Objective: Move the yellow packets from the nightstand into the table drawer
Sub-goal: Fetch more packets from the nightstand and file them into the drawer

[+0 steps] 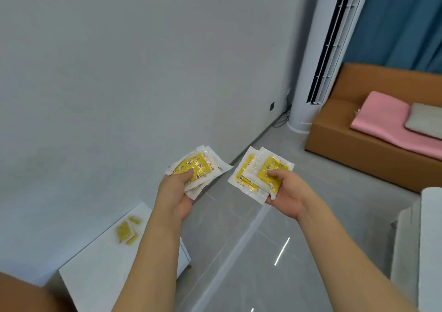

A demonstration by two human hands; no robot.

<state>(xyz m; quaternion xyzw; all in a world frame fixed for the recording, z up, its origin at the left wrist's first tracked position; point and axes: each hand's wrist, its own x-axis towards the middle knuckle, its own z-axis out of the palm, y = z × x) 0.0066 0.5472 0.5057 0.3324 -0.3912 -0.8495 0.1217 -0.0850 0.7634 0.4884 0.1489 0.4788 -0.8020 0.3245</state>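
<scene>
Left hand pinches fanned stack of yellow packets, frame centre; right hand pinches second fan. More packets on nightstand surface, lower left. Risk: loose slick fans slipping to floor mid-carry. Drawer unseen.

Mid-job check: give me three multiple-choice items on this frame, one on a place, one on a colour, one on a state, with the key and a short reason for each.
1. Where do the packets not yet picked up lie?
A. on the white nightstand
B. on the sofa
C. on the floor

2. What colour is the cloth on the sofa?
A. green
B. pink
C. black

3. What are the hands doing?
A. both hang free
B. only the left holds packets
C. each holds a stack of packets

Key: 1 A, the leftover packets lie on the nightstand. 2 B, the cloth on the sofa is pink. 3 C, the left hand and the right hand each pinch a stack under the thumb.
</scene>
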